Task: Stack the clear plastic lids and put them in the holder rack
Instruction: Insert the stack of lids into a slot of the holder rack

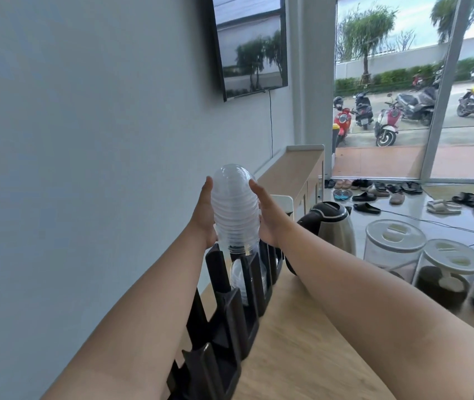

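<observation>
Your left hand (206, 212): palm flat against the left side of the lid stack (235, 207).
Your right hand (267, 213): pressed to its right side; both hands clamp it.
Stack: one nested column of clear domed lids, count unreadable; long axis upright, domes up, bottom end just over the holder rack (230, 310).
Rack: one, black, along the wall; some clear lids already inside.
Right of rack: one kettle (334, 230), three jars (392, 246).
Room: bare wooden counter (302, 350) between your forearms.

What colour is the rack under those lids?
Black: the slotted plastic holder rack along the wall, seen in the head view.
</observation>
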### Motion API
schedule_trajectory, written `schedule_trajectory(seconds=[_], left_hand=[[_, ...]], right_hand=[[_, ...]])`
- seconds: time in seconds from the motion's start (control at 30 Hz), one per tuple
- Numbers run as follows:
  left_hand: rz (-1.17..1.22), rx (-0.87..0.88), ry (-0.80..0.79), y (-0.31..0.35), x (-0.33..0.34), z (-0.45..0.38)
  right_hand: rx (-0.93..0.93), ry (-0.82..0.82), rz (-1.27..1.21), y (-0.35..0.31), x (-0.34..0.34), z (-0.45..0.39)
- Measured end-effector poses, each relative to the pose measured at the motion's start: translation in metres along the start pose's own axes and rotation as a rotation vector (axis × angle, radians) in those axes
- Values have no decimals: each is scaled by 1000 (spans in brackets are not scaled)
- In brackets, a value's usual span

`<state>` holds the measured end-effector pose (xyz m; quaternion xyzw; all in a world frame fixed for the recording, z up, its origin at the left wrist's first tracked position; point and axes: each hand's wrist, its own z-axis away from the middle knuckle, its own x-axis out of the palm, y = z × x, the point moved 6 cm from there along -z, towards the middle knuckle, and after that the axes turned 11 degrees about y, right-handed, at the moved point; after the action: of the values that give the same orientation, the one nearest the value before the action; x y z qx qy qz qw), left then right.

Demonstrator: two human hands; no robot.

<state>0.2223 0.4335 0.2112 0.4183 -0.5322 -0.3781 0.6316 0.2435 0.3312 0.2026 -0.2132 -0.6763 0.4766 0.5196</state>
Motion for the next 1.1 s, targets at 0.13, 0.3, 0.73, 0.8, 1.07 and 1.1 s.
schedule_trajectory(seconds=[0.13, 0.3, 0.73, 0.8, 1.07, 1.1], left_hand=[[-70, -9, -31, -6, -10, -6], [-96, -38, -29, -17, -20, -14], [-170, -39, 45, -32, -37, -40], [-137, -33, 76, -30, -36, -43], [-174, -66, 211, -38, -44, -49], [-170, -69, 223, -40, -45, -49]], right_hand=[[-7, -13, -21, 9, -6, -8], [-1, 65, 27, 24, -16, -14], [23, 121, -25, 44, -27, -29], [1, 132, -24, 44, -27, -30], [6, 265, 245, 61, -33, -33], [7, 266, 263, 62, -33, -33]])
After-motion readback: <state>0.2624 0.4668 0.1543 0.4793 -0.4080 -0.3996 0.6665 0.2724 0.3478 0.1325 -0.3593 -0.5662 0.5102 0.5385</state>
